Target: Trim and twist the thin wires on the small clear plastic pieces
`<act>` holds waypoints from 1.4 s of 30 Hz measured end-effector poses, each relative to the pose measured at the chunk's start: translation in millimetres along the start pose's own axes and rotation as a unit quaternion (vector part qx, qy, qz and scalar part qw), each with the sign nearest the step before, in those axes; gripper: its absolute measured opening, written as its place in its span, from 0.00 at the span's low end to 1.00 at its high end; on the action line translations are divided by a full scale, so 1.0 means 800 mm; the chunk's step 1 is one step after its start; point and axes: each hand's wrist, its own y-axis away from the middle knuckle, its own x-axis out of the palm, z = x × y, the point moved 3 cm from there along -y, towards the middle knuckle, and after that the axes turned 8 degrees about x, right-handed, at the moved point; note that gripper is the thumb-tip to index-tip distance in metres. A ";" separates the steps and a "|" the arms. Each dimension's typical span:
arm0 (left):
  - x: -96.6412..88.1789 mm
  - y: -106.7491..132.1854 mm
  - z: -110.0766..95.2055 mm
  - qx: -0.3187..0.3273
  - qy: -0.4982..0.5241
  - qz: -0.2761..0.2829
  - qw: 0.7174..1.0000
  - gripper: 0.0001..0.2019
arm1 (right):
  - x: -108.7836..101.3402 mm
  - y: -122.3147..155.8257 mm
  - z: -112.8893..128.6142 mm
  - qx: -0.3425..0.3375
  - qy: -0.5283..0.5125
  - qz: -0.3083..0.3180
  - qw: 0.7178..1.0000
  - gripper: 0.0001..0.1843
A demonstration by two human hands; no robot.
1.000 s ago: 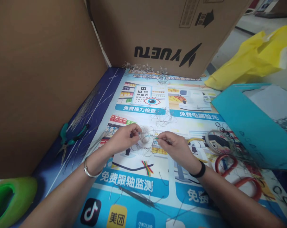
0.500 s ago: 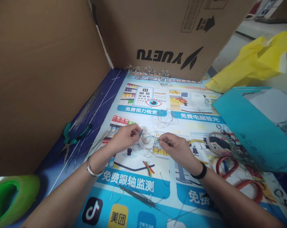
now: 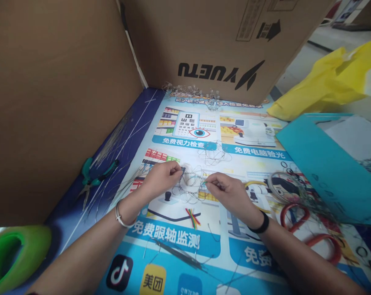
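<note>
Wire lies at three o'clock from the left hand, nine from the right hand, each grip pinching it.

YUETU stands upside down on the box, behind the eye chart, a black arrow printed on the same side. The chart – part of the poster – carries rows of E signs. Just below it reads 免费视力检查; right of it, 免费电脑验光. Nearer than the chart come 免费眼轴监测 and 免费, its rest hidden – then a note logo on a black tile and 美团 on a yellow tile.
</note>
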 end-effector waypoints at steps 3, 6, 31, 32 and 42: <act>-0.001 0.001 -0.002 0.012 -0.023 -0.017 1.000 0.07 | 0.000 0.000 0.001 -0.002 0.004 -0.002 1.000 0.05; -0.001 0.004 -0.005 0.019 -0.018 -0.034 0.999 0.06 | 0.000 0.001 0.003 0.000 -0.003 0.000 1.000 0.05; 0.015 0.020 0.003 0.015 0.139 -0.018 0.990 0.10 | -0.005 0.022 0.018 -0.086 0.073 -0.037 0.993 0.05; 0.016 0.020 0.003 0.016 0.138 -0.016 0.990 0.10 | -0.005 0.023 0.018 -0.088 0.070 -0.036 0.993 0.05; 0.013 0.019 0.001 0.040 0.103 -0.002 0.994 0.13 | -0.002 0.025 0.017 -0.084 0.073 -0.026 0.993 0.05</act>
